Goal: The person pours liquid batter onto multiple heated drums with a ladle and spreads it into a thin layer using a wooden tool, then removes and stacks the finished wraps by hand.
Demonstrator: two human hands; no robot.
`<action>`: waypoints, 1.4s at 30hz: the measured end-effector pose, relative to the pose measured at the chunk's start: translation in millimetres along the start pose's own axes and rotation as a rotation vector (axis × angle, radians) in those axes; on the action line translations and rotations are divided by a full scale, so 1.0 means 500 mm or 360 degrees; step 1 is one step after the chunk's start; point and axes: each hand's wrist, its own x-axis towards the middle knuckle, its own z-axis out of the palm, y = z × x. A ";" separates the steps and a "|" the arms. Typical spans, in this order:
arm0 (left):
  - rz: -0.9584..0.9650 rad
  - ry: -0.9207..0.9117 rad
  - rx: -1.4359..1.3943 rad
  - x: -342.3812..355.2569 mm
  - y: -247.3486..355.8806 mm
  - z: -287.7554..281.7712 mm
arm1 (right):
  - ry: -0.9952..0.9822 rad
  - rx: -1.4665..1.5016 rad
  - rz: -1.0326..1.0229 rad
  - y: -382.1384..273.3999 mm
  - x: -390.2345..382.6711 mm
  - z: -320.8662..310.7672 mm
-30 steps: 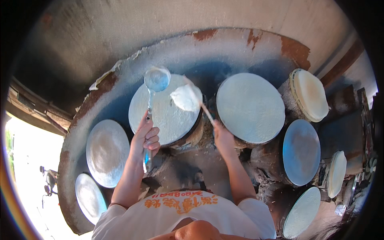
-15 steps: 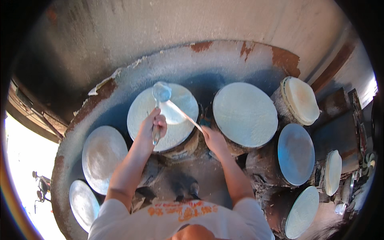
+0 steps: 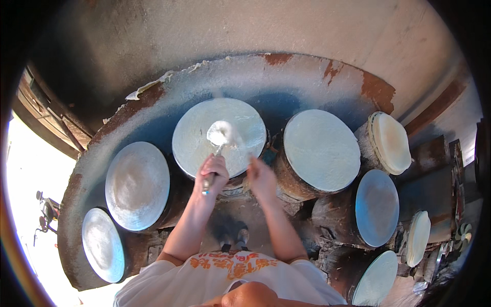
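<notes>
My left hand (image 3: 214, 169) is closed round the handle of a metal ladle (image 3: 220, 134), whose bowl is white with batter. The ladle lies over the middle of a round griddle (image 3: 197, 120) coated with pale, wet-looking batter. At that griddle's near right edge is my right hand (image 3: 263, 179), smeared by motion, fingers drawn together. The pale stick it gripped a moment earlier is hardly visible in the blur. To the right, another round griddle (image 3: 322, 151) carries a pale, even layer.
On the left stand two whitish griddles (image 3: 137, 187) (image 3: 103, 245). A stack of pale flat rounds (image 3: 391, 143) sits far right, above a bluish griddle (image 3: 377, 207). Nearer are a coated griddle (image 3: 376, 281) and another pale stack (image 3: 419, 238). A curved rusty rim (image 3: 376, 92) bounds the far side.
The ladle has come nearer and a little right, and its bowl now shows white batter. My right hand has shifted slightly left and blurs. The whole view has shifted a little.
</notes>
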 end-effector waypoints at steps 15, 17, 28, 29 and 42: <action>0.0402 -0.0541 0.0869 -0.310 0.003 0.202 | -0.0542 0.0157 0.0188 0.095 -0.103 0.012; 0.0436 -0.0547 0.0817 -0.358 -0.004 0.223 | -0.0711 0.0114 0.0056 0.003 -0.104 0.024; 0.0158 -0.0680 0.0736 -0.496 0.090 0.285 | -0.0554 -0.0162 0.0373 -0.033 -0.024 0.185; 0.0150 -0.0661 0.0735 -0.502 0.106 0.272 | -0.0545 -0.0412 0.0195 -0.022 -0.036 0.197; 0.0193 -0.0605 0.0868 -0.531 0.162 0.285 | -0.0616 -0.0269 0.0053 -0.117 -0.119 0.162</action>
